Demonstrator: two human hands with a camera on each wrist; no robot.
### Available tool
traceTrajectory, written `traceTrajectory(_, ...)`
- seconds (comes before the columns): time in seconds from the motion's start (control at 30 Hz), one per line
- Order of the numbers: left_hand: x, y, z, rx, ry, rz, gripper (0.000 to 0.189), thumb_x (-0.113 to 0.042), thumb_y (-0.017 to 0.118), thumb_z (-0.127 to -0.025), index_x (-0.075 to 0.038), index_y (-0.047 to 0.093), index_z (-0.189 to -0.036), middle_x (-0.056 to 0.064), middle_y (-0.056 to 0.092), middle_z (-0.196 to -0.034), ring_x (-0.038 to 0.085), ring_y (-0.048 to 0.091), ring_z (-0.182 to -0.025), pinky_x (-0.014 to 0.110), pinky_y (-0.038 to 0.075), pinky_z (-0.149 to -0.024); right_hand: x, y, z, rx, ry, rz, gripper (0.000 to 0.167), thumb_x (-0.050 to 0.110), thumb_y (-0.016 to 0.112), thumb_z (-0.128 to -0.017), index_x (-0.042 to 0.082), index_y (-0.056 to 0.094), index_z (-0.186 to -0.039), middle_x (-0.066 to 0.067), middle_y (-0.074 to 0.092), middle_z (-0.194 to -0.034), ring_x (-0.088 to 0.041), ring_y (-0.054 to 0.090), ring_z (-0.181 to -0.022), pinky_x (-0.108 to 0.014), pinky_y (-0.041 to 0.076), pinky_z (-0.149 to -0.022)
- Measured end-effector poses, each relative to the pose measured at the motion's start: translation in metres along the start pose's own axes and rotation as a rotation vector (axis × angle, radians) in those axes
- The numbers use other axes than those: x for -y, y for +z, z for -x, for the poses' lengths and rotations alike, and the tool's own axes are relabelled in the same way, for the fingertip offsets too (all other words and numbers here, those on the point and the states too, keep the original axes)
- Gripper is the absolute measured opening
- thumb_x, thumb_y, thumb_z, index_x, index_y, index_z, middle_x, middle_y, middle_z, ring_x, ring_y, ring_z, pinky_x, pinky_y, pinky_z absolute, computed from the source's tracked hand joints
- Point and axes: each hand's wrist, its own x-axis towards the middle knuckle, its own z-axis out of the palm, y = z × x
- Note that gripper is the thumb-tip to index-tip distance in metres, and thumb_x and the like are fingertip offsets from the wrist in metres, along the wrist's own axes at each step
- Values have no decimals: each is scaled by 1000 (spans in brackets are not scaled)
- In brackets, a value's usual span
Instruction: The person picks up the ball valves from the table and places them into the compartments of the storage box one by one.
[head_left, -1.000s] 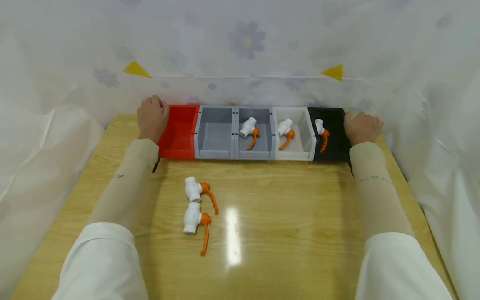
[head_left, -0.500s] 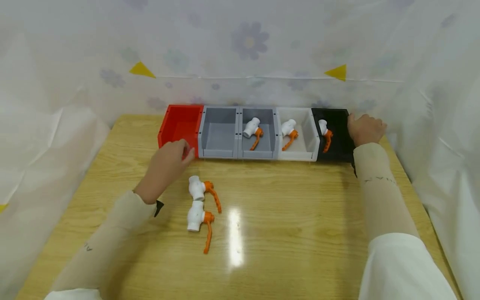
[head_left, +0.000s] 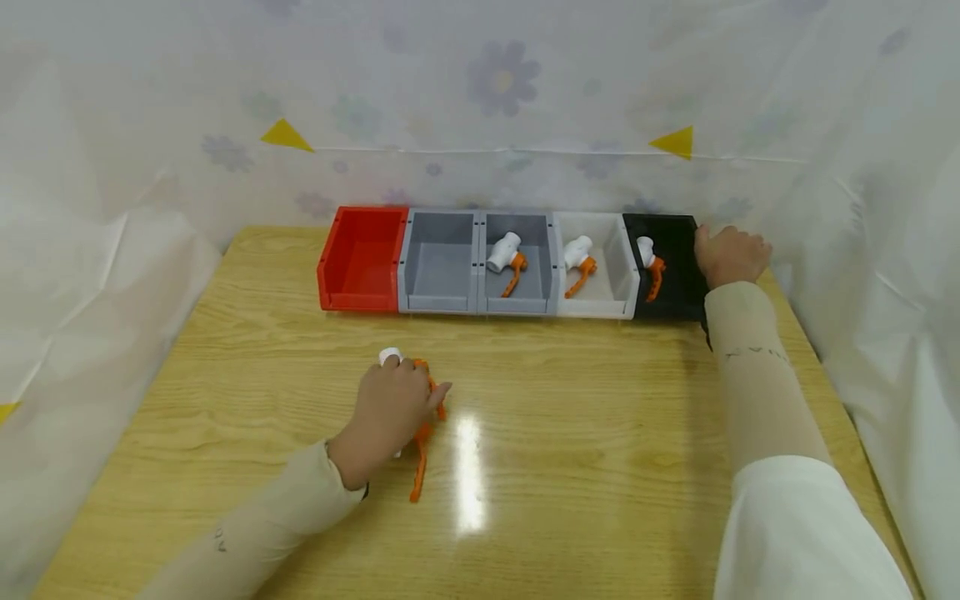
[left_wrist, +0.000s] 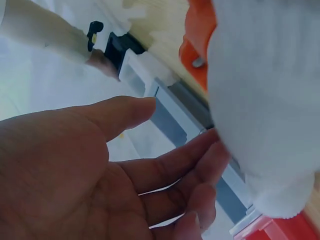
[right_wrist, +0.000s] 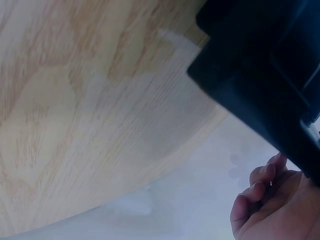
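In the head view my left hand (head_left: 390, 408) is over two white ball valves with orange handles lying on the table. The far valve's white end (head_left: 389, 356) shows beyond the knuckles, and the near valve's handle (head_left: 419, 475) shows at the right; most of both bodies is hidden. The left wrist view shows one white valve body (left_wrist: 265, 95) close to my fingertips (left_wrist: 212, 145), with the thumb apart from it. My right hand (head_left: 731, 254) rests against the right side of the black bin (head_left: 678, 275). Its fingers (right_wrist: 255, 192) are loosely curled outside the bin wall.
A row of joined bins stands at the table's back: red (head_left: 360, 304), two grey (head_left: 442, 305), white (head_left: 592, 312) and black. A valve lies in the right grey (head_left: 503, 252), white (head_left: 577, 252) and black bins (head_left: 647, 252). Flowered sheeting (head_left: 480, 100) hangs behind.
My left hand has left the red bin's left side and come down toward me, over the two valves on the table. My right hand stays at the black bin.
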Motion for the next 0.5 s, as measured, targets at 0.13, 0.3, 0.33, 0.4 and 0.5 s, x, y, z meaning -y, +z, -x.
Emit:
traceTrajectory(0.13, -8, 9, -1, 19, -22, -28, 56, -51, 68, -91, -10, 55, -55, 5, 56, -58, 21, 51, -60, 32, 47, -52, 0, 2, -1, 9, 5, -4, 96, 55, -1, -100, -22, 52, -124, -45, 51, -130, -60, 47, -118, -65, 35, -105)
traceTrajectory(0.3, -15, 17, -3, 73, -40, -13, 53, -51, 68, -91, -9, 60, -59, 4, 58, -62, 22, 56, -65, 33, 48, -57, 0, 2, -2, 14, 4, -6, 97, 56, -2, -100, -21, 53, -124, -44, 52, -130, -60, 47, -118, -66, 35, -105)
traceTrajectory(0.33, -16, 18, -3, 89, -46, -12, 52, -51, 67, -91, -8, 61, -62, 4, 59, -64, 22, 56, -67, 33, 49, -59, 0, 2, -2, 13, 4, -6, 97, 56, -2, -100, -21, 53, -124, -44, 52, -130, -60, 47, -118, -66, 35, -105)
traceTrajectory(0.4, -18, 20, -4, 110, -56, -12, 50, -51, 67, -91, -7, 64, -65, 5, 62, -67, 23, 58, -69, 35, 49, -61, 0, 1, -2, 11, 4, -7, 97, 55, -2, -100, -21, 53, -123, -44, 52, -129, -60, 47, -118, -66, 35, -105)
traceTrajectory(0.5, -20, 23, -5, 122, -67, -16, 48, -51, 69, -89, -7, 67, -69, 6, 65, -69, 23, 60, -69, 35, 49, -63, 1, -1, -2, 16, 6, -4, 96, 55, -2, -100, -21, 52, -125, -45, 52, -130, -60, 46, -119, -66, 34, -105)
